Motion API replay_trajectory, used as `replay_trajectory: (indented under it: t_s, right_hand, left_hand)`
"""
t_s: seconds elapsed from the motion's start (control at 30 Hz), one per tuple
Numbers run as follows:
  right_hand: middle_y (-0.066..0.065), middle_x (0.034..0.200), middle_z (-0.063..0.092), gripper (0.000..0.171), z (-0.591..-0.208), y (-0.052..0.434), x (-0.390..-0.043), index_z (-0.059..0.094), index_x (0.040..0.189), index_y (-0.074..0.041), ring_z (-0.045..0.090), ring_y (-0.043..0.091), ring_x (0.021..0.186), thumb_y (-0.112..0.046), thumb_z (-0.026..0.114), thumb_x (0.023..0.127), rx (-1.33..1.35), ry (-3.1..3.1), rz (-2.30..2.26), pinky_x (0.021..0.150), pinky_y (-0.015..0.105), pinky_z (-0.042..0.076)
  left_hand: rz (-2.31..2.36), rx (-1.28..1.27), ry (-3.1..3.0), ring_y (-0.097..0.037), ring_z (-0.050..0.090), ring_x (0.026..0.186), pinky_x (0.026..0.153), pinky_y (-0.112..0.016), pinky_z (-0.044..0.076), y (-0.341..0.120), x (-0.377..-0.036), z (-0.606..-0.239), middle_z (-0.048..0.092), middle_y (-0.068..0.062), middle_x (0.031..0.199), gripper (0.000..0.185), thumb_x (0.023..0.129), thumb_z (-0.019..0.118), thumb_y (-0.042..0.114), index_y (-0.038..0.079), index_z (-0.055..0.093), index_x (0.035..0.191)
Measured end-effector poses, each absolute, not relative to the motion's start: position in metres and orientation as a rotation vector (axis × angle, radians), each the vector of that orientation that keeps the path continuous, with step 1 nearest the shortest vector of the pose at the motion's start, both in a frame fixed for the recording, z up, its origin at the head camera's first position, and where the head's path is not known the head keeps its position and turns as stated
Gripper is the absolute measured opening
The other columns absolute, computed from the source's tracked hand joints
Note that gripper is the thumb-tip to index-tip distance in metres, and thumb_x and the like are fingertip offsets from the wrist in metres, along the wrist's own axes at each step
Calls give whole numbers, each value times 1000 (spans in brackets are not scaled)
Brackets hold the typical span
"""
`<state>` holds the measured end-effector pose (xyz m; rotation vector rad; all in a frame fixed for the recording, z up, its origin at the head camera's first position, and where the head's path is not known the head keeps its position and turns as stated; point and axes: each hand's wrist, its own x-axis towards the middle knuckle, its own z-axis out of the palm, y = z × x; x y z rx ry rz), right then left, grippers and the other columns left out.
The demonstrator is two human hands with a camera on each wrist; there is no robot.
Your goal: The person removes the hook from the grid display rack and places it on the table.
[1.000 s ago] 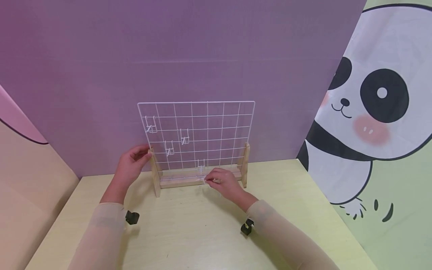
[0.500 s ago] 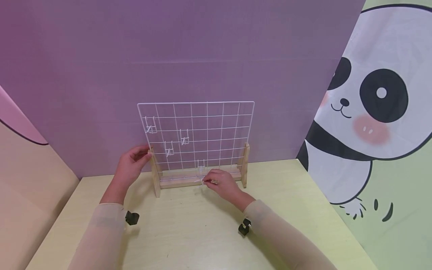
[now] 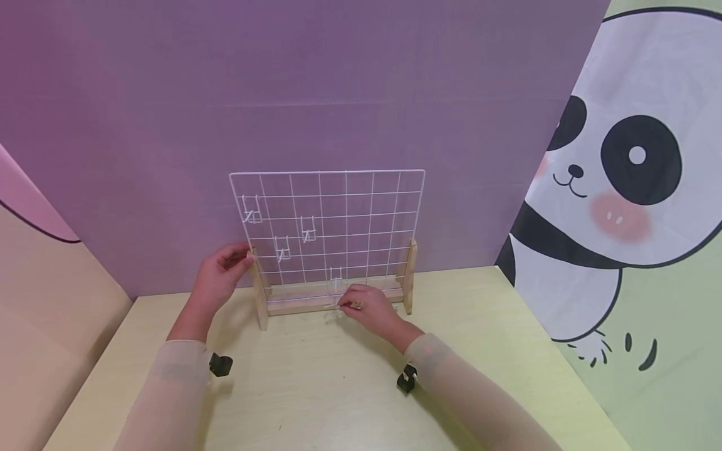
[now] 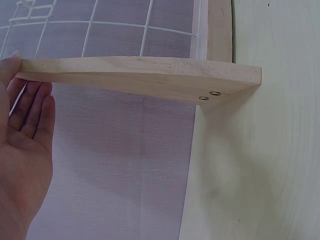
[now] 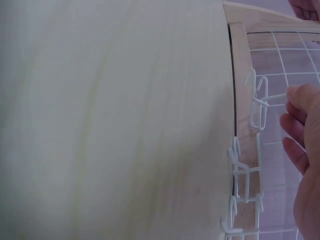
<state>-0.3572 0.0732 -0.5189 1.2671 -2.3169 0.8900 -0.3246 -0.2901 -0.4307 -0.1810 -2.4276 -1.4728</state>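
A white wire grid panel (image 3: 361, 219) stands upright in a wooden stand (image 3: 257, 291). My left hand (image 3: 219, 275) grips the top of the stand's left upright (image 4: 125, 67), thumb and fingers on either side of the wood. My right hand (image 3: 369, 307) is low in front of the panel. Its thumb and fingers pinch a small white wire hook (image 5: 258, 102), held by one end. Hooks hang on the panel: one at upper left (image 3: 252, 216), one near the middle (image 3: 308, 235), one lower left (image 3: 283, 253) and one low at center (image 3: 336, 279).
More loose white hooks (image 5: 242, 170) lie by the stand's base, mostly hidden behind my right hand in the head view. The pale wooden table (image 3: 316, 388) extends in front. A purple backdrop (image 3: 338, 94) rises behind; a panda picture (image 3: 637, 188) covers the right wall.
My right hand has shifted slightly left and down with the hook, which now sits lower before the stand's base. The left hand keeps its place on the upright.
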Motion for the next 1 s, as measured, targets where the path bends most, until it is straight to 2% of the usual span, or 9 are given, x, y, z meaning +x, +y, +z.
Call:
replay_trajectory:
  t_s: [0.3,0.57,0.83,1.0]
  right_hand:
    - [-1,104,78,6,-523,69,-361,85,104,-10,73,12,93,-6,83,100,1251,-2433,858,86,20,59]
    - [-5,103,77,6,-524,70,-363,86,104,-13,71,11,96,-9,84,100,1259,-2503,792,89,26,59]
    - [-5,101,76,5,-516,70,-361,85,101,-12,70,12,98,-9,86,98,1308,-2579,805,94,29,58]
    - [-4,101,74,5,-513,71,-358,85,100,-10,68,16,102,-9,88,96,1331,-2621,810,95,31,58]
  left_hand:
    - [-1475,-168,-2428,-29,64,128,94,-6,49,-289,-323,-431,68,-24,142,43,113,67,24,-3,65,147]
    - [-1480,-168,-2436,-36,62,133,96,-8,50,-289,-323,-430,67,-24,144,44,114,67,24,-2,64,149]
    - [-1491,-177,-2436,-36,62,135,97,-7,49,-288,-323,-428,66,-24,146,45,114,67,25,-2,63,150]
    - [-1503,-183,-2425,-30,64,132,96,-7,50,-288,-323,-429,66,-24,146,45,114,67,24,-2,63,150]
